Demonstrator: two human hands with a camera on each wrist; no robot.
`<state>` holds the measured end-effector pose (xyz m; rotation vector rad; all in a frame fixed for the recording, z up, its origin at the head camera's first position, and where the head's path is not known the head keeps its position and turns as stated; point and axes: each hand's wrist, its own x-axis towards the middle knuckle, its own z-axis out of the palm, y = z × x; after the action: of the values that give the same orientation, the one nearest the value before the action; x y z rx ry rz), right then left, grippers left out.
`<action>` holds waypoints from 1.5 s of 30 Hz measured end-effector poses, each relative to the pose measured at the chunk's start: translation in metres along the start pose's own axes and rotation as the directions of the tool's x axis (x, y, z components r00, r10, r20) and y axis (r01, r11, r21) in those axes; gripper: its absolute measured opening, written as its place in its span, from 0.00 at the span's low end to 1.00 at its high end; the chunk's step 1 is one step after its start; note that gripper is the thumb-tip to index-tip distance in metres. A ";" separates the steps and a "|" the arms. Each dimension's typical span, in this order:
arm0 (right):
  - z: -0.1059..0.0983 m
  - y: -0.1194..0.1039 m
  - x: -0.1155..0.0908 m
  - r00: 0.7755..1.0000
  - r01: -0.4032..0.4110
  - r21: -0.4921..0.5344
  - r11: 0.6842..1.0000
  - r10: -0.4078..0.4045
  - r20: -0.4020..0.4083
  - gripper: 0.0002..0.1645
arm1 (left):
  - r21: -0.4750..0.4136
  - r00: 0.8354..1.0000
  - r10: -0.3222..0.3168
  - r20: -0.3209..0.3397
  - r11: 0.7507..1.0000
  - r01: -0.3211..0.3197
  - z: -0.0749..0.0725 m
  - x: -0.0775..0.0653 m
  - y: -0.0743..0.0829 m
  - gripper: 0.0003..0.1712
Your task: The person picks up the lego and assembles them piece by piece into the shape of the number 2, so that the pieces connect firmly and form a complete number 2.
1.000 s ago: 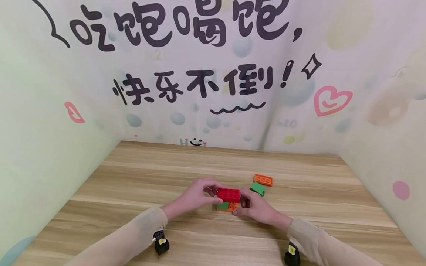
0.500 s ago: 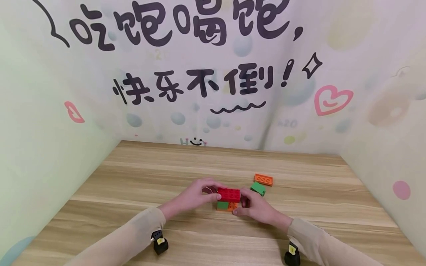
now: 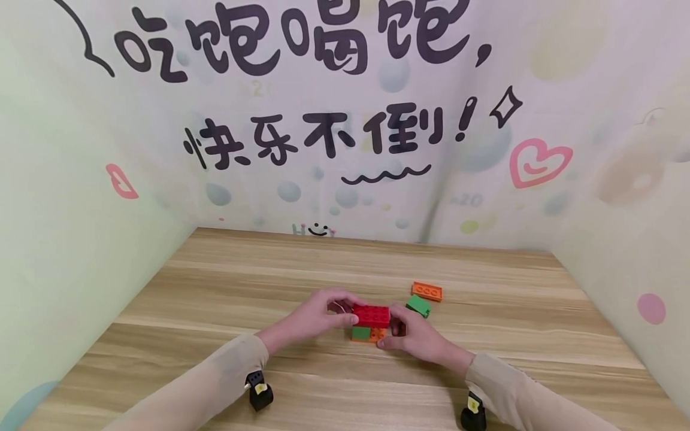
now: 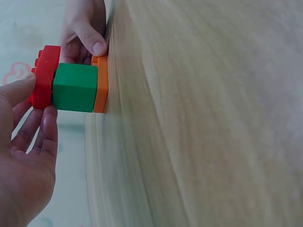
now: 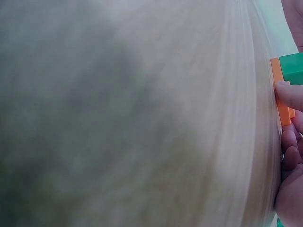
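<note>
The red brick [image 3: 372, 315] is pinched by the left hand [image 3: 319, 313] at the top of the green block [image 4: 75, 88], which is carried on 1 end of the orange plate [image 4: 102, 90]. The plate is pinched by the right hand [image 3: 421, 339], apparently so that sliding on the desk [image 3: 242, 269] is prevented.

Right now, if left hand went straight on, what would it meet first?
Past the red studded brick it pinches, the left hand would likely meet the right hand first; whether they line up in depth is unclear.
</note>
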<state>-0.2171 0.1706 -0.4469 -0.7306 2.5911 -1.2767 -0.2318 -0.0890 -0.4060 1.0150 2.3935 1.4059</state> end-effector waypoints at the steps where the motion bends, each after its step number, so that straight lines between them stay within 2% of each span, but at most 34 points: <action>1: 0.000 0.000 0.000 1.000 0.001 -0.001 1.000 -0.001 -0.001 0.17 | 0.000 1.000 -0.002 -0.001 1.000 0.002 0.000 0.000 0.000 0.18; 13: -0.001 0.002 0.002 1.000 -0.013 -0.048 0.999 0.013 0.014 0.16 | 0.012 1.000 0.001 -0.002 1.000 -0.001 -0.001 0.001 0.000 0.18; 25: -0.001 0.005 0.004 1.000 -0.006 -0.062 0.998 0.007 0.017 0.17 | 0.029 0.999 -0.020 0.025 0.999 0.019 -0.004 0.003 0.004 0.17; 31: -0.002 0.004 0.004 1.000 -0.001 -0.058 0.998 0.002 0.016 0.17 | 0.011 0.998 -0.051 0.025 0.999 0.051 -0.005 0.004 0.004 0.17; 38: -0.002 0.003 0.004 1.000 -0.005 -0.062 0.998 0.006 0.011 0.17 | 0.016 0.999 -0.036 0.032 0.999 0.036 -0.005 0.004 0.003 0.17; 45: 0.000 0.000 0.002 1.000 -0.012 -0.018 1.000 0.012 0.010 0.17 | 0.053 0.998 -0.033 0.048 0.998 0.030 -0.004 0.004 0.005 0.16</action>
<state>-0.2185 0.1699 -0.4469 -0.7219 2.5985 -1.2450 -0.2341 -0.0879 -0.3986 1.0070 2.4117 1.2998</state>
